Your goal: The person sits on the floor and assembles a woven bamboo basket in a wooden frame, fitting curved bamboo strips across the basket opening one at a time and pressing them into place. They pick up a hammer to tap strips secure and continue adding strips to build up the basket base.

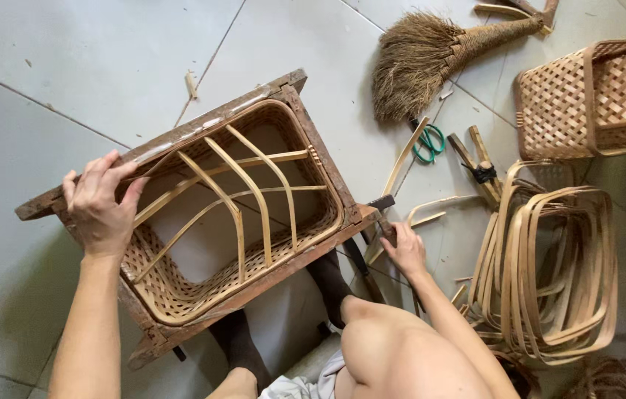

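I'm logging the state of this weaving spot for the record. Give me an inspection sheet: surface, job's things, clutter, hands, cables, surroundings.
Surface: grey tiled floor, with bamboo scraps on it.
Job's things: half-woven basket sitting inside a wooden frame; bent bamboo strips arch across its opening.
Clutter: stack of bamboo hoops, finished woven basket, fibre broom, green-handled scissors, loose bamboo strips.
Hands: left hand grips the frame's rim; right hand holds a small hammer at the frame's corner.
Cables: nothing seen.
Surroundings: the person's bare knees and dark socks below the frame.
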Tool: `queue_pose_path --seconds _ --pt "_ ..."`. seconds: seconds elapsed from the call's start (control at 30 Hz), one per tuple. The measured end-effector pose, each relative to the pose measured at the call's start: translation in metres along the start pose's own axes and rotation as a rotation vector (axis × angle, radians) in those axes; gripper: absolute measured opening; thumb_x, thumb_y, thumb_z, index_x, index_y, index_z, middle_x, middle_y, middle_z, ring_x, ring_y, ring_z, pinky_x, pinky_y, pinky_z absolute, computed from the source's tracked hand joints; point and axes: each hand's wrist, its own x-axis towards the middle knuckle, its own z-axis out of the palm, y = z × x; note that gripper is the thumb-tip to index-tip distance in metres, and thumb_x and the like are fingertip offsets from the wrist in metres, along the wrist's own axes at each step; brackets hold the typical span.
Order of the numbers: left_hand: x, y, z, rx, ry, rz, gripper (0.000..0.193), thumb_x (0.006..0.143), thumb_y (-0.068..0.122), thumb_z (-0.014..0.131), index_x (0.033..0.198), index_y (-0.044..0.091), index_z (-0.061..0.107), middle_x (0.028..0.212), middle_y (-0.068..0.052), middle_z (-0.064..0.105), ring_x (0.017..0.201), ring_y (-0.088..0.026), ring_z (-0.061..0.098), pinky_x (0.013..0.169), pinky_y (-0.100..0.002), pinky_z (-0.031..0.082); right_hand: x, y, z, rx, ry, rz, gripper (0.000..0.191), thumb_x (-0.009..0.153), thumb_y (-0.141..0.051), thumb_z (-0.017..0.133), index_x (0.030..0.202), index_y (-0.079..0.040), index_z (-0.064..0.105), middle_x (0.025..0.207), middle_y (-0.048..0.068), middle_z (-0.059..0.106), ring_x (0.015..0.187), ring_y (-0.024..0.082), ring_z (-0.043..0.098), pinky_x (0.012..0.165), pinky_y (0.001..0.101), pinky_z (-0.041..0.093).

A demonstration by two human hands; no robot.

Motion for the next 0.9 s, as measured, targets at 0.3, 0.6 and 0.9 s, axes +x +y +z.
queue_pose_path --seconds 0.3,0.6,0.9 --pt "0.016 -0.003 0.004 -0.005 0.030 0.050 0.027 0.093 0.024 0.087 0.114 0.014 0.075 0.133 -0.007 0.072 0.123 -0.024 0.067 0.108 -0.046 0.044 0.040 0.002 -0.065 0.962 -0.077 0.370 0.037 0.096 -0.017 0.071 0.129 -0.013 0.055 0.082 0.007 0.060 0.054 0.010 0.048 0.043 0.0277 0.037" --pt "0.040 -0.004 0.005 -0.089 0.082 0.016 0.032 0.077 0.031 0.092 0.096 0.013 0.073 0.116 -0.005 0.072 0.111 -0.025 0.066 0.098 -0.044 0.048 0.054 -0.209 -0.146 0.519 -0.498 -0.657 0.059 0.095 -0.013 0.068 0.150 -0.013 0.046 0.097 0.008 0.072 0.075 0.023 0.069 0.067 0.0360 0.059" --pt "0.044 -0.005 0.013 -0.094 0.141 -0.022 0.029 0.073 0.028 0.092 0.091 0.015 0.075 0.112 0.001 0.072 0.105 -0.022 0.065 0.096 -0.040 0.050 0.035 -0.315 -0.085 0.481 -0.811 -0.908 0.062 0.098 -0.009 0.063 0.156 -0.011 0.041 0.130 0.023 0.068 0.106 0.032 0.075 0.092 0.0393 0.059"
